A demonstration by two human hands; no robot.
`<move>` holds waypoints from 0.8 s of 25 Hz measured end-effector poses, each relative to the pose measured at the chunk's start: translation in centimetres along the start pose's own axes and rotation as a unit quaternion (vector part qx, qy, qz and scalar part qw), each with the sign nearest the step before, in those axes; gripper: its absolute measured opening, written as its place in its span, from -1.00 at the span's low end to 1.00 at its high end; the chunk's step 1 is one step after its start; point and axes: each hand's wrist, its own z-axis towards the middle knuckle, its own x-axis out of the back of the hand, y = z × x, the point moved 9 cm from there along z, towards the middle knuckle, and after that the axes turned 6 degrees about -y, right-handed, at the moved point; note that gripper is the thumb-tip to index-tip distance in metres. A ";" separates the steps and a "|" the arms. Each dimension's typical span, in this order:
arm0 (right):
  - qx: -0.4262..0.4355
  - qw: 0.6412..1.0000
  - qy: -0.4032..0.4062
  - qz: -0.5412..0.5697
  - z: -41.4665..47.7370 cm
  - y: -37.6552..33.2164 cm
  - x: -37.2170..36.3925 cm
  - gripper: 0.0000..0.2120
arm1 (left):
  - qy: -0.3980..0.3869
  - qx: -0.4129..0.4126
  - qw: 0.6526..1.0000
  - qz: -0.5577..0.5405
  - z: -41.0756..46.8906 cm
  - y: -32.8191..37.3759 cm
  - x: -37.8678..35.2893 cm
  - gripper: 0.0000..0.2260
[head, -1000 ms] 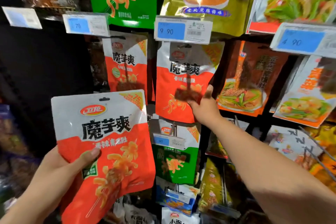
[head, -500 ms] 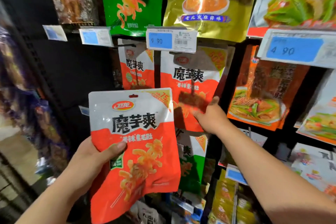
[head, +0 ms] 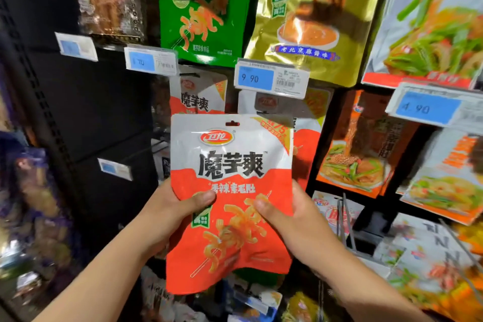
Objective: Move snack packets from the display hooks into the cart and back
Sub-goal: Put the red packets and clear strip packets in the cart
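Moved since half a second ago: right hand (head: 298,222) off the hanging red packet (head: 309,138) and onto the held one, which has shifted from frame left to centre

Head view
- Snack packet (head: 231,165): red and white, upright, front outward, just before the display hooks; cart not in view
- Left hand (head: 167,214): at packet's 8 o'clock, thumb pinching front, fingers behind
- Right hand: 4 o'clock, same pinch
- Price tag (head: 271,78): 12 o'clock
- Risk, judged: hang hole (head: 232,123) misses the hook, hidden behind the tag; packet slips or film tears
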 end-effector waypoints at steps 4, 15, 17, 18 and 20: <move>0.050 0.996 0.074 -0.001 -0.8 -1.0 0.9 -0.59 | -0.021 -0.023 1.000 -0.005 2.1 0.4 -0.6 -0.43; 0.088 0.977 0.189 -0.035 -1.4 -4.0 3.2 -0.63 | -0.077 -0.069 0.994 0.031 6.0 3.7 -2.7 -0.46; 0.089 0.978 0.186 -0.035 -0.7 -4.0 3.1 -0.68 | -0.067 -0.073 0.995 0.030 6.3 3.7 -2.2 -0.47; 0.090 0.978 0.187 -0.033 -0.4 -3.9 3.1 -0.69 | -0.063 -0.074 0.995 0.029 6.6 3.7 -1.9 -0.49; 0.087 0.977 0.191 -0.032 0.0 -3.7 3.2 -0.70 | -0.061 -0.071 0.995 0.030 7.0 3.6 -1.7 -0.46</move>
